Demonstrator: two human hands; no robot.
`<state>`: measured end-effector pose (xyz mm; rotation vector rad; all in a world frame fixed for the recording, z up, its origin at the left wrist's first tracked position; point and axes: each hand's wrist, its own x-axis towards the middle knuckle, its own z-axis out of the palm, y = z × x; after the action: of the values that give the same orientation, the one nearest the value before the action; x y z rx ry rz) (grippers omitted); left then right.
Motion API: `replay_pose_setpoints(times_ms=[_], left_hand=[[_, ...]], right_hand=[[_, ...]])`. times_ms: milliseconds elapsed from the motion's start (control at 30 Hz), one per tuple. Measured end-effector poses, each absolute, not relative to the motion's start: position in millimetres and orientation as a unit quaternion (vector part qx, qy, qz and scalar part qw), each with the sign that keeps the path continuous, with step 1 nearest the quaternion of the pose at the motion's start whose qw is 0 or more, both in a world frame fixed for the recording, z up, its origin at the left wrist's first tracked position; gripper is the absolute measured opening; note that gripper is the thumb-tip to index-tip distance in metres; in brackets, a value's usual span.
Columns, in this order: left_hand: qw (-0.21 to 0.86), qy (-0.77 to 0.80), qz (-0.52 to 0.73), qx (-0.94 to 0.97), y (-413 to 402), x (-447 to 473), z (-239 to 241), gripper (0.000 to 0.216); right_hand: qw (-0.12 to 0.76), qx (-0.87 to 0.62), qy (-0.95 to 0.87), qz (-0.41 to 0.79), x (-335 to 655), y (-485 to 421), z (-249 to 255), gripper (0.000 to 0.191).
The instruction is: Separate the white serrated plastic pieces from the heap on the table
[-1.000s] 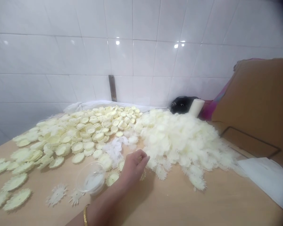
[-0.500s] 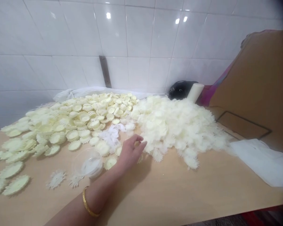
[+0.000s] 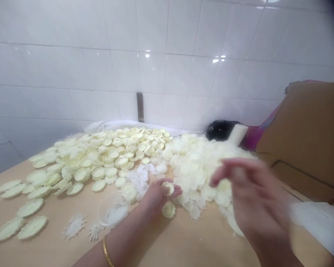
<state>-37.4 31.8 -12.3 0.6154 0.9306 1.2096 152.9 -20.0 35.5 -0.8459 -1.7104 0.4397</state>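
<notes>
My left hand (image 3: pixel 159 195), with a gold bangle at the wrist, is turned palm up over the table. A small pale yellow disc with a scalloped edge (image 3: pixel 168 188) lies in its fingers. Just below the hand is a second such disc (image 3: pixel 169 210); whether it touches the hand I cannot tell. My right hand (image 3: pixel 260 202) is raised at the right, its fingers bent and smeared by motion. It hides part of a heap of thin whitish toothed pieces (image 3: pixel 196 163). To the left spreads a pile of thicker pale yellow scalloped discs (image 3: pixel 111 152).
A clear round tub (image 3: pixel 113 209) with white contents stands by my left forearm. White crumpled material (image 3: pixel 139 180) lies between the piles. Behind are a black object (image 3: pixel 221 129) and a white roll (image 3: pixel 237 134). A cardboard box (image 3: pixel 306 137) and a white sheet (image 3: pixel 320 226) are at the right.
My right hand has come into view from the right. My left hand has turned palm up and now shows a disc in its fingers. The camera view has tilted upward.
</notes>
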Motion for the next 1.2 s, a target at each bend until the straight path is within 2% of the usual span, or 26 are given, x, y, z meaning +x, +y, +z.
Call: replay_pose_setpoints(times_ms=[133,267,367,533,633,733,800,867,933,1033,1133,1200], left_hand=[[0.671,0.434,0.53,0.284,34,-39,-18,0.015],[0.688,0.424,0.507,0.302,34,-39,-18,0.01],[0.703,0.412,0.507,0.283,32,-36,-14,0.013],[0.719,0.407,0.485,0.285,27,-34,-6,0.019],[0.661,0.445,0.549,0.251,28,-36,-1,0.017],[0.581,0.465,0.641,0.19,32,-40,4,0.011],[0.558,0.467,0.665,0.168,35,-42,3,0.019],[0.56,0.469,0.664,0.159,37,-43,1,0.031],[0.569,0.469,0.654,0.167,37,-45,-1,0.036],[0.59,0.466,0.631,0.191,36,-45,-4,0.029],[0.627,0.457,0.595,0.209,34,-45,-6,0.016],[0.665,0.441,0.565,0.209,34,-44,-8,0.015]], right_hand=[[0.473,-0.383,-0.758,0.233,118,34,53,0.016],[0.412,-0.396,-0.768,0.291,105,52,27,0.013],[0.373,-0.393,-0.778,0.318,97,49,9,0.022],[0.346,-0.375,-0.806,0.301,95,46,4,0.017],[0.345,-0.378,-0.813,0.278,105,49,7,0.015],[0.253,-0.381,-0.849,0.264,112,46,9,0.025],[0.181,-0.368,-0.88,0.241,110,40,9,0.029],[0.148,-0.353,-0.9,0.209,105,32,9,0.03],[0.144,-0.335,-0.912,0.189,100,27,8,0.029],[0.168,-0.337,-0.91,0.172,99,31,3,0.027],[0.223,-0.378,-0.886,0.153,105,43,-5,0.026],[0.287,-0.397,-0.859,0.148,110,50,-9,0.026]])
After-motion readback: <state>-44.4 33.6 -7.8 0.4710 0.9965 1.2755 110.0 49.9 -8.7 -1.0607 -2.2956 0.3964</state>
